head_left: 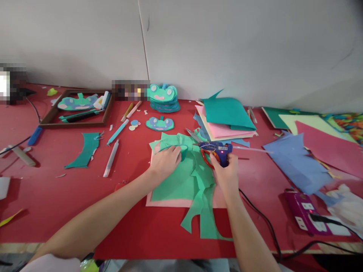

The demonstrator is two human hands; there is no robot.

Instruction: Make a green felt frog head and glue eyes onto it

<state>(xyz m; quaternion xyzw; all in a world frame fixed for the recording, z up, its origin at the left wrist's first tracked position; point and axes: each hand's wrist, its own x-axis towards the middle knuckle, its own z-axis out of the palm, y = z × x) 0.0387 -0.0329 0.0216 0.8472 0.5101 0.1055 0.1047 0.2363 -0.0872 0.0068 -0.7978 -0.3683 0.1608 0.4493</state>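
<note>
While the green paper (181, 177) is pinned down at frame centre by the left hand (166, 160), fingers curled onto its folded top edge, the glue gun (219, 149) is gripped in the right hand (227, 173) just right of it, beside orange scissors (204, 158). Everything's spread on a red table (70, 196) against a pale wall (227, 45). Upper left, a wooden tray (47, 121) is loaded with a frog cutout (76, 102) and pens.

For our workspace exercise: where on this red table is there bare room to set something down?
Front left, the red table is bare between the teal paper strip and the left hand. A narrower patch lies between the right hand and the blue sheet, crossed by a cable. Paper stacks crowd the back right.
</note>
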